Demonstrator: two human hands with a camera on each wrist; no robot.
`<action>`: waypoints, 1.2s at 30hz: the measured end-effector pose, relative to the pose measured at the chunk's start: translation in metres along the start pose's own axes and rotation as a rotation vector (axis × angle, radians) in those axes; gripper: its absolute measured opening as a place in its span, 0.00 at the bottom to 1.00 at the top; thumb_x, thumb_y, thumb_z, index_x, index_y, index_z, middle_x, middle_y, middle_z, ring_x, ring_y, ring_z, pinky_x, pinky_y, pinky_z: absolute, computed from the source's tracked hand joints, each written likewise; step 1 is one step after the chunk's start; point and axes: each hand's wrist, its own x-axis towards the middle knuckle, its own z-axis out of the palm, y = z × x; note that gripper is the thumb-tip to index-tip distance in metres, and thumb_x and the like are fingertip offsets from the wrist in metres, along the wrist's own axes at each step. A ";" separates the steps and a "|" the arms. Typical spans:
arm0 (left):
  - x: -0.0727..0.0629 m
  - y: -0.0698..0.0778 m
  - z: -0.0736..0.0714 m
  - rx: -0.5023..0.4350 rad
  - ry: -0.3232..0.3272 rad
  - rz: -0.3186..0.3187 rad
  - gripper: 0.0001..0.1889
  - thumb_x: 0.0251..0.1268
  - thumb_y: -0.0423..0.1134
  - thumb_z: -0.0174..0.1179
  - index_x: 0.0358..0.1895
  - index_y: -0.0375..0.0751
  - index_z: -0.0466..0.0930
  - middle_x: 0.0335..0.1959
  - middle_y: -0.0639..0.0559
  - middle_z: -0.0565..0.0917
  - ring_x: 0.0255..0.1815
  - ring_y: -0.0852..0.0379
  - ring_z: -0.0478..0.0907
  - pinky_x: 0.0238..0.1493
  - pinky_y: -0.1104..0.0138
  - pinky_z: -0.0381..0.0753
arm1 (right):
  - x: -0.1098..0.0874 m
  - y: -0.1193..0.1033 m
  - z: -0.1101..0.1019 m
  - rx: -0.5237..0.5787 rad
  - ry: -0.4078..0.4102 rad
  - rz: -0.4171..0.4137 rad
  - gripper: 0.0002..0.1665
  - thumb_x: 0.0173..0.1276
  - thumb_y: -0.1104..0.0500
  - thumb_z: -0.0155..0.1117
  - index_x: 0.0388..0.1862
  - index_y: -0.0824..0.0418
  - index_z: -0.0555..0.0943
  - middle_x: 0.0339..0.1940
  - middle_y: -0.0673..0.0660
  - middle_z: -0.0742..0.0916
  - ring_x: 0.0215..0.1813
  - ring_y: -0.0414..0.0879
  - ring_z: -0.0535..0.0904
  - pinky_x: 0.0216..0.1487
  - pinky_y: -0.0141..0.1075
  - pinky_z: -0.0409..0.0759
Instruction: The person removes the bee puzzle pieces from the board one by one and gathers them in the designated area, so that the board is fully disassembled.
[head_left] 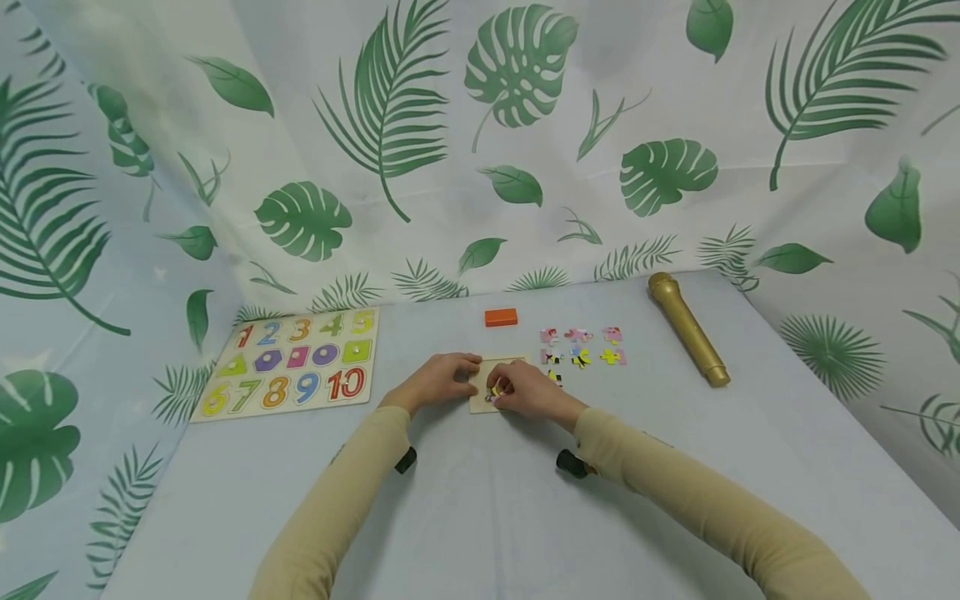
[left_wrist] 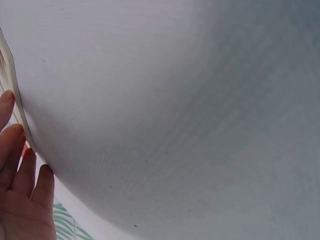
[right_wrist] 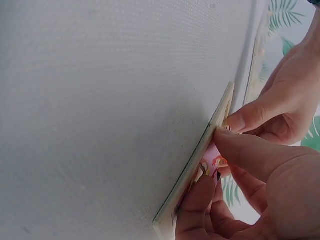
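A small light wooden puzzle board [head_left: 477, 406] lies on the cloth between both hands. My left hand [head_left: 438, 380] touches its left side, thumb at the edge and the other fingers loosely extended, as the left wrist view also shows. Over the board, my right hand [head_left: 536, 392] pinches a small jigsaw piece [right_wrist: 214, 161] with pink and yellow printing between thumb and fingers. The piece is against the board's face in the right wrist view; whether it sits in place is hidden by the fingers. Several loose jigsaw pieces [head_left: 581, 357] lie in rows just right of the board.
To the left lies a number and shape board [head_left: 255, 412] with colourful pieces. An orange block [head_left: 501, 317] sits behind the puzzle board. On the right is a gold microphone [head_left: 688, 329]. Leaf-printed curtains [head_left: 517, 183] enclose the back and sides of the table.
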 end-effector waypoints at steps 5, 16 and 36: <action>0.000 0.000 0.000 0.009 -0.002 0.001 0.23 0.65 0.40 0.65 0.61 0.34 0.77 0.69 0.50 0.72 0.72 0.51 0.64 0.72 0.59 0.63 | -0.001 0.000 0.001 -0.010 0.006 -0.008 0.12 0.65 0.63 0.68 0.46 0.58 0.80 0.38 0.53 0.81 0.44 0.46 0.74 0.46 0.40 0.77; 0.001 -0.003 0.002 0.010 0.006 0.019 0.23 0.65 0.39 0.66 0.61 0.34 0.77 0.68 0.49 0.73 0.72 0.50 0.65 0.72 0.59 0.62 | 0.000 0.005 0.002 -0.027 0.006 -0.035 0.14 0.65 0.62 0.68 0.50 0.60 0.84 0.37 0.51 0.82 0.41 0.44 0.73 0.43 0.37 0.75; 0.001 -0.004 0.002 0.004 0.014 0.022 0.23 0.64 0.40 0.66 0.61 0.34 0.78 0.69 0.49 0.72 0.71 0.50 0.65 0.72 0.59 0.63 | -0.004 0.014 0.008 0.045 0.089 -0.059 0.17 0.67 0.68 0.62 0.53 0.60 0.72 0.44 0.57 0.81 0.46 0.49 0.77 0.49 0.45 0.78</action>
